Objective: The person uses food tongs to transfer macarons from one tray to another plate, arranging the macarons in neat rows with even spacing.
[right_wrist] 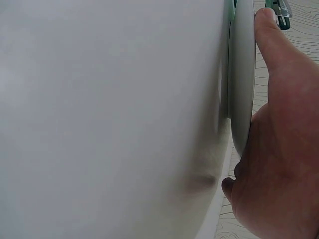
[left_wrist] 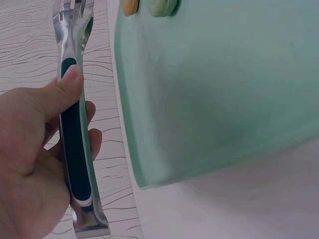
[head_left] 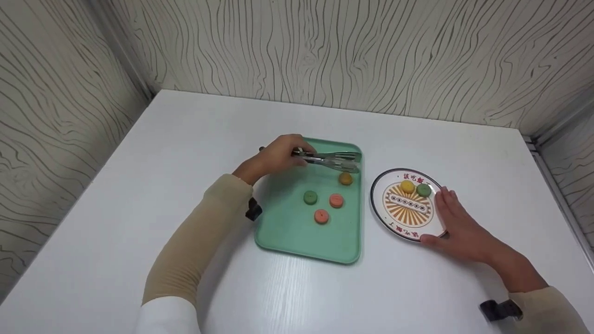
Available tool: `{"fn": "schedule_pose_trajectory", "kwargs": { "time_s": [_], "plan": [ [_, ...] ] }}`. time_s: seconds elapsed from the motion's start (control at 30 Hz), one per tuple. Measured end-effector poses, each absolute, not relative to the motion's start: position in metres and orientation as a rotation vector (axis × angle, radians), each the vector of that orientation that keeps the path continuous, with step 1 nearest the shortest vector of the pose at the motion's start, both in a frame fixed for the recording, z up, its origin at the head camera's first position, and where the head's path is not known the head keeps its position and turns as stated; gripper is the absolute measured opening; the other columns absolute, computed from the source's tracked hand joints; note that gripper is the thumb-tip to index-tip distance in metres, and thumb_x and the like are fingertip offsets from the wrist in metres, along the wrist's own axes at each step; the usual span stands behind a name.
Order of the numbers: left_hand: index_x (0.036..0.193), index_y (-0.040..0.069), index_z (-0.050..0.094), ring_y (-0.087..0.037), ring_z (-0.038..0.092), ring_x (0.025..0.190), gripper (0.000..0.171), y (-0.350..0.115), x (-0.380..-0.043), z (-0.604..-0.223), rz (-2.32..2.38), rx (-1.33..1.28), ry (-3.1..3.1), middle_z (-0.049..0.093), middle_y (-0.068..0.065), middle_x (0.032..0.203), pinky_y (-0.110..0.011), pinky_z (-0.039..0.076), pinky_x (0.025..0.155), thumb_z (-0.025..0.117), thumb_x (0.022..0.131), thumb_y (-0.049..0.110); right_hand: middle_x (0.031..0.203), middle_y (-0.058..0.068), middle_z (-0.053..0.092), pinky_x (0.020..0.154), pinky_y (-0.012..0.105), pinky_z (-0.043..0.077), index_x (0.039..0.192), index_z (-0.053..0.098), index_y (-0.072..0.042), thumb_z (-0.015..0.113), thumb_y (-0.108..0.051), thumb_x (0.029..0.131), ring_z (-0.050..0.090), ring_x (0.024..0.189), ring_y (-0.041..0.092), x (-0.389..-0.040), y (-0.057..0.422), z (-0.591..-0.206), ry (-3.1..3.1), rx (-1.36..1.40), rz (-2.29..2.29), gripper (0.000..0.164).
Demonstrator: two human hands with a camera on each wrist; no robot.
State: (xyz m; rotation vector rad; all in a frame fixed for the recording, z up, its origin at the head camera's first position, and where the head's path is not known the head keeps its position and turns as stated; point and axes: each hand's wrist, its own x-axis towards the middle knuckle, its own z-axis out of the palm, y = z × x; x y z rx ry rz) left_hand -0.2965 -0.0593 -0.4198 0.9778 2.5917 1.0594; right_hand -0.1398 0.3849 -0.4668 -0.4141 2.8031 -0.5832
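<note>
My left hand (head_left: pixel 283 153) grips a pair of metal tongs (left_wrist: pixel 76 144) with dark handle inlays, held over the far part of a green tray (head_left: pixel 287 232). The tongs' slotted ends are slightly apart, just beyond a yellow-brown macaron (head_left: pixel 345 178). Also on the tray lie a green macaron (head_left: pixel 310 197) and two pink macarons, one farther back (head_left: pixel 336 200) and one nearer (head_left: pixel 321 216). To the right, my right hand (head_left: pixel 464 232) rests with spread thumb and fingers on the rim of a round patterned plate (head_left: pixel 387 215). A yellow macaron (head_left: pixel 407 187) and a green macaron (head_left: pixel 423 190) sit on that plate.
Tray and plate stand side by side on a white table (head_left: pixel 297 297), with a narrow gap between them. A wood-grain patterned wall (head_left: pixel 325 55) closes off the back, and panels stand at both sides.
</note>
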Motion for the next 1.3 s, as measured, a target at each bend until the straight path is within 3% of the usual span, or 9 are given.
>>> {"fn": "schedule_pose_trajectory", "kwargs": {
  "time_s": [0.53,1.3],
  "plan": [
    [0.124,0.011,0.074,-0.017,0.060,0.107,0.028,-0.041,-0.297,-0.417,0.969,0.917,2.650,0.068,-0.004,0.117,-0.033,0.049,0.100,0.070,0.096,0.007,0.166,0.027,-0.013,0.119,0.064,0.007,0.158,-0.004,0.008,0.071,-0.051,0.092,-0.016,0.152,0.042,-0.139,0.384,-0.465,2.799,-0.429,-0.615,0.116],
    [0.126,0.010,0.073,-0.016,0.060,0.107,0.030,-0.002,-0.292,-0.417,0.934,0.922,2.637,0.067,-0.004,0.119,-0.031,0.050,0.096,0.071,0.096,0.008,0.166,0.028,-0.013,0.120,0.062,0.006,0.158,-0.005,0.008,0.071,-0.051,0.092,-0.016,0.152,0.042,-0.139,0.385,-0.467,2.808,-0.427,-0.598,0.117]
  ]
}}
